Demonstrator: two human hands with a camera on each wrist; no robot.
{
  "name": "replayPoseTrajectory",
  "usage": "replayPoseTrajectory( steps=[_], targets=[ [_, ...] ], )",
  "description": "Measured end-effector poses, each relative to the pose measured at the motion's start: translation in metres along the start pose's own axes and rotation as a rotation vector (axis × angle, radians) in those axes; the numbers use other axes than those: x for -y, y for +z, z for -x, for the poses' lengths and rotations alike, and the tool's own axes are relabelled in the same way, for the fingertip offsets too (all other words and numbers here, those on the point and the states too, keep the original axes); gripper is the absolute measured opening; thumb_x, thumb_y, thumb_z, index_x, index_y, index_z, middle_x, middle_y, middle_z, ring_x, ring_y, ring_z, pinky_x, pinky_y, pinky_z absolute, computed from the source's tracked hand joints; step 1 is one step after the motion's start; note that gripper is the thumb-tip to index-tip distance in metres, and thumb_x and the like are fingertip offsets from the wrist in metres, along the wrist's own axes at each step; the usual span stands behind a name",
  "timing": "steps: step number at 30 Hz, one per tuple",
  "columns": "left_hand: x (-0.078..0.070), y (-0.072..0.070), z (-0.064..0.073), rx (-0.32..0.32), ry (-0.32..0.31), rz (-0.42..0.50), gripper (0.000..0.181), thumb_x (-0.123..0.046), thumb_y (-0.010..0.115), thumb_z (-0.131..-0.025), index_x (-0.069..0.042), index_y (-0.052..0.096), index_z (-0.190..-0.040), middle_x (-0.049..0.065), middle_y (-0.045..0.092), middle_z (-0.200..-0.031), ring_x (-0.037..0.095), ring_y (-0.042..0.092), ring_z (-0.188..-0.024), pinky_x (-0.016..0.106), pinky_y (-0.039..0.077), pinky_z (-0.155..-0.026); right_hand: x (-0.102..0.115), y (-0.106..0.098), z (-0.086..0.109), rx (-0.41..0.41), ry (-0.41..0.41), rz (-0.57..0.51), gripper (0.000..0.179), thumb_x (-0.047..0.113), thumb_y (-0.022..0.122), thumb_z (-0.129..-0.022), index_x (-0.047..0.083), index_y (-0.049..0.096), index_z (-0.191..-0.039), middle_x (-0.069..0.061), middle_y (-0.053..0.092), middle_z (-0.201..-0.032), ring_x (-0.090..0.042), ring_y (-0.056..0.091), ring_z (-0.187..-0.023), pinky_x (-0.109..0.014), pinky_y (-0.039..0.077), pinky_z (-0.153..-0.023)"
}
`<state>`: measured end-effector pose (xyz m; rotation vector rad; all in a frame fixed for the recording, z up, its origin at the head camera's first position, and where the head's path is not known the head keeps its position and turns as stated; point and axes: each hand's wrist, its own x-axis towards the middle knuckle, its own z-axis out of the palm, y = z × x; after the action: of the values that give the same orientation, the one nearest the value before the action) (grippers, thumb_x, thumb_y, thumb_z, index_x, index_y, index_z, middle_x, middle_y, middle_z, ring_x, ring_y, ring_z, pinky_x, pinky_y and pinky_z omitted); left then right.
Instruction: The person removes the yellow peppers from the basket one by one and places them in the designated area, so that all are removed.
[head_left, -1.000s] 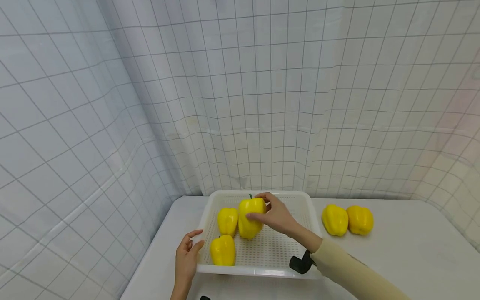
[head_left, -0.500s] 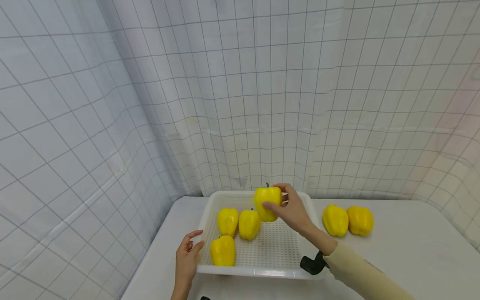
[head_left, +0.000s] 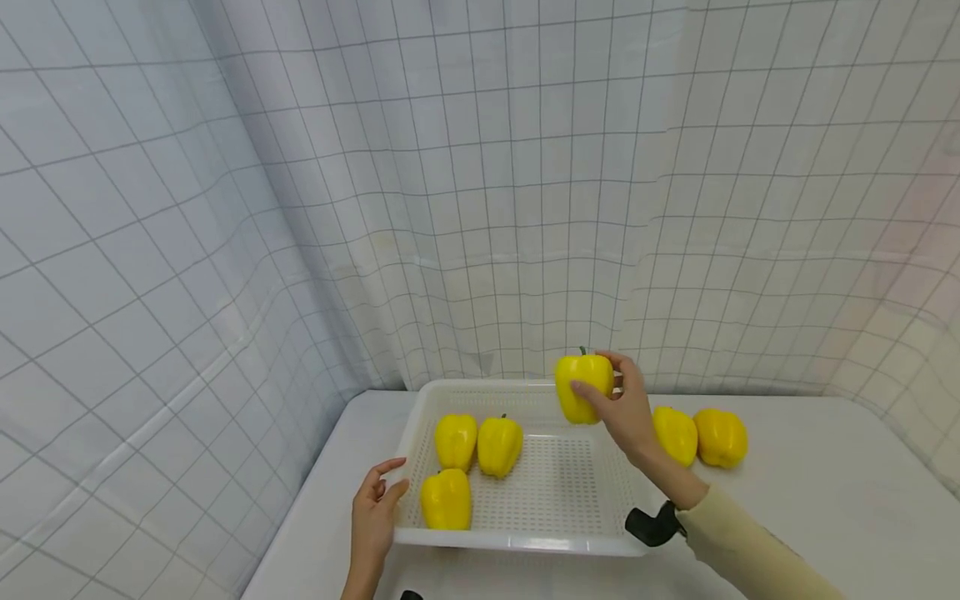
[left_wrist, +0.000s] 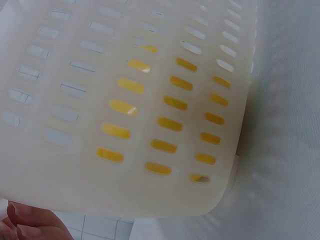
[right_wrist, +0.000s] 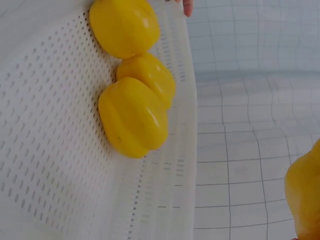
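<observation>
My right hand [head_left: 630, 410] grips a yellow bell pepper [head_left: 577, 387], green stem up, raised over the right back part of a white perforated plastic basket [head_left: 525, 543]. Part of this held pepper shows at the right edge of the right wrist view. Thumb and fingers of my left hand [head_left: 372, 508] hold the basket's left rim; in the left wrist view its fingertips [left_wrist: 32, 218] are at the rim. Inside the basket, toward the left, sit three yellow peppers: a back-left pepper [head_left: 454, 442], one beside it [head_left: 499, 447] and a front-left pepper [head_left: 446, 502].
Right of the basket, two more peppers lie side by side on the white table [head_left: 810, 492]: a nearer one [head_left: 678, 435], partly behind my right hand, and an outer one [head_left: 722, 437]. A white gridded curtain [head_left: 525, 208] hangs behind and at the sides.
My right hand has lifted its pepper from above the middle of the basket, moving right and up; the pepper behind it now shows fully. The left hand stays on the rim.
</observation>
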<state>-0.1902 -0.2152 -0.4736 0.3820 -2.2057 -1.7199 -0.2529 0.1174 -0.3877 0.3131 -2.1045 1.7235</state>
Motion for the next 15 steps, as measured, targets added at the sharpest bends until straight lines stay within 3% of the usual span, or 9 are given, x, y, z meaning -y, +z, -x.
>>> replayPoseTrajectory(
  steps=[4,12,15],
  targets=[
    [-0.001,0.001,0.000,0.001,-0.005,-0.004,0.029,-0.007,0.057,-0.091,-0.006,0.062,-0.119,0.001,0.031,-0.065,0.011,0.032,-0.056,0.020,0.028,-0.051,-0.034,-0.011,-0.007,-0.045,0.007,-0.001,0.056,0.027,0.070,-0.085,0.009,0.046,-0.132,-0.011,0.040,-0.120,-0.024,0.041,-0.088,-0.032,0.046,-0.067],
    [0.001,0.000,0.000,0.001,-0.003,0.003,0.028,-0.007,0.057,-0.091,-0.006,0.062,-0.119,0.002,0.033,-0.066,0.012,0.034,-0.057,0.020,0.029,-0.051,-0.152,-0.045,-0.040,-0.155,-0.016,0.069,0.062,0.042,0.070,-0.084,0.030,0.043,-0.138,0.000,0.037,-0.130,-0.021,0.040,-0.092,-0.028,0.046,-0.063],
    [0.001,0.000,0.000,0.001,-0.007,0.005,0.028,-0.007,0.057,-0.091,-0.006,0.062,-0.119,0.002,0.035,-0.066,0.012,0.035,-0.058,0.020,0.030,-0.052,-0.171,-0.062,-0.046,-0.175,-0.017,0.070,0.067,0.046,0.070,-0.082,0.030,0.042,-0.140,0.000,0.036,-0.134,-0.021,0.041,-0.093,-0.029,0.046,-0.062]
  ],
)
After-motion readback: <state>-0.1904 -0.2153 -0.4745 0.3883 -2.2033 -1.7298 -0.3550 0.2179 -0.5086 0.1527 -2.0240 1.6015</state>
